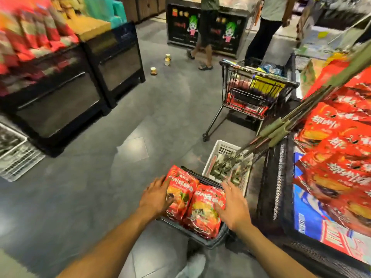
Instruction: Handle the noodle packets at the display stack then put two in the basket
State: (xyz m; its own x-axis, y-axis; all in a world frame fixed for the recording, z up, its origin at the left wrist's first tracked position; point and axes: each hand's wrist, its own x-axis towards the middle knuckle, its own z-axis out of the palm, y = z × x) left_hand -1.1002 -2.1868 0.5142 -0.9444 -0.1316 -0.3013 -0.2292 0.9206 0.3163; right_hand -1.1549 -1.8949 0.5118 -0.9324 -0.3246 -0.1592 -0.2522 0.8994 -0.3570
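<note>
Red noodle packs (195,203) lie side by side, filling a dark basket (208,240) on the floor at about 6 o'clock of the view. The left hand (155,197) rests against the left pack with fingers straight and spread, the thumb lying on the pack's face; this grip is flat, curled round nothing. The right hand (233,207) presses its open palm against the right pack's edge, fingers straight and pointing to 11 o'clock. Most of the basket is hidden beneath the packs and hands; only its near rim and a strip of its far edge show.

Just past the right hand, at 1 o'clock, stands a white plastic crate (224,150); its contents are blurred and hard to make out. Thin metal rods with green sleeves (278,130) cross above it, their upper ends cut off by the frame. At 3 o'clock a display bin (281,177) holds heaped red packets (337,137), smeared by motion blur, so the print cannot be read.

Farther out, at 1 o'clock, a shopping cart (255,93) stands on the grey tiled floor (120,137), loaded with goods. At 10 o'clock dark shelf units (60,101) carry blurred red and yellow bags. Small jars (154,71) sit on the floor at 12 o'clock, near two people (267,27) whose upper bodies are cut off by the top edge.
</note>
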